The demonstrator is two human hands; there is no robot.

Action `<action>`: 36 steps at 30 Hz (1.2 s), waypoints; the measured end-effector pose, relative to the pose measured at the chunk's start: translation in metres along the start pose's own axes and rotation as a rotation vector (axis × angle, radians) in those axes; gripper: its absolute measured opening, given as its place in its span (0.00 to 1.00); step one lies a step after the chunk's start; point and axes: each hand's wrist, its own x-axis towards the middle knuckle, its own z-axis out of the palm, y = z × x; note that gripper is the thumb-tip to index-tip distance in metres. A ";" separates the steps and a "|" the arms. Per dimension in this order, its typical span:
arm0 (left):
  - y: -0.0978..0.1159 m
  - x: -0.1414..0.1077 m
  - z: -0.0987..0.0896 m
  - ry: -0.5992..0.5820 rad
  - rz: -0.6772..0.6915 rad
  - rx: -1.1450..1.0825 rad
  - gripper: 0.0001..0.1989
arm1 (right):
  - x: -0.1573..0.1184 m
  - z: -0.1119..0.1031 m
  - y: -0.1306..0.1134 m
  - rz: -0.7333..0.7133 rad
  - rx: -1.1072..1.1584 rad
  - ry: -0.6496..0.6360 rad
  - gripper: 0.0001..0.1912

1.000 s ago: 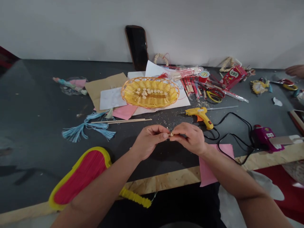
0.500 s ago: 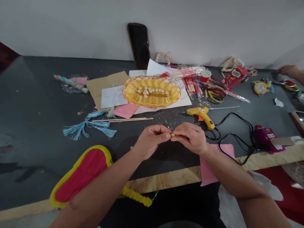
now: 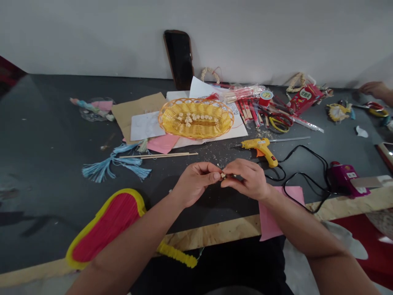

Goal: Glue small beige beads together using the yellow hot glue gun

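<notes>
Over the dark tabletop, my left hand (image 3: 196,183) pinches a small pale, knobbly, flower-like piece (image 3: 223,175) between thumb and forefinger. My right hand (image 3: 245,177) meets it from the other side, fingers curled around the same piece, forefinger against it and thumb slightly lowered. Another pale bit shows in the gap between the right thumb and fingers; how it joins the first is too small to tell. Beyond my hands stands a yellow woven basket (image 3: 202,130) holding several similar pale pieces (image 3: 188,119). A yellow hot glue gun (image 3: 259,146) lies just past my right hand.
Near my left forearm lies a pink-and-yellow fan-shaped item (image 3: 107,227). Thin sticks (image 3: 162,155) rest by blue tassels (image 3: 107,166). A phone (image 3: 179,57) leans on the wall. Scissors (image 3: 279,123), a black cable (image 3: 319,151) and pink paper (image 3: 270,221) lie rightward; another person's hand (image 3: 376,90) is far right.
My right thumb has dropped away from the forefinger, so more of the pale piece and a second bit show. My left hand stays nearly still.
</notes>
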 end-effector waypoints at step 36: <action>0.003 -0.001 0.001 0.057 -0.014 0.092 0.15 | -0.004 0.002 0.003 0.008 -0.050 -0.005 0.03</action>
